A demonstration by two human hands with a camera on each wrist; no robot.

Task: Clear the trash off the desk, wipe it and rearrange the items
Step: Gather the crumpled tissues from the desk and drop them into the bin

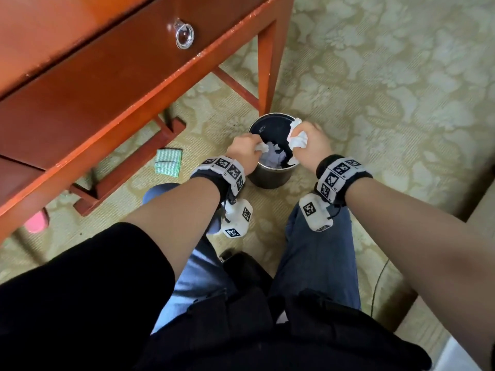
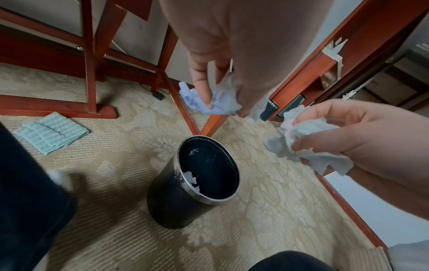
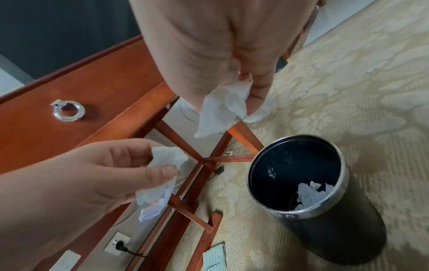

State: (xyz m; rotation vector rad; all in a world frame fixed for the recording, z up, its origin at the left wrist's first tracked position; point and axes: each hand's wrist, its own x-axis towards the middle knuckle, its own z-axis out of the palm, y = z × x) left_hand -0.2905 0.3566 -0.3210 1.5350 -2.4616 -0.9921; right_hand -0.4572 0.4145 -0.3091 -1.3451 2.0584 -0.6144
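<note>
Crumpled tissues (image 1: 297,137), without clear long axis, pinched in curled fingers of left hand (image 1: 242,153) and right hand (image 1: 312,145) above upright bin (image 1: 270,176).

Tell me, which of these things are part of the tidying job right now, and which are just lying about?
Part of the job:
- left hand gripping a crumpled tissue
- right hand gripping another tissue wad
- black bin with paper inside
- folded green cloth, on the carpet, probably for wiping

Lying about:
- pink object under the desk
- wall socket
</note>
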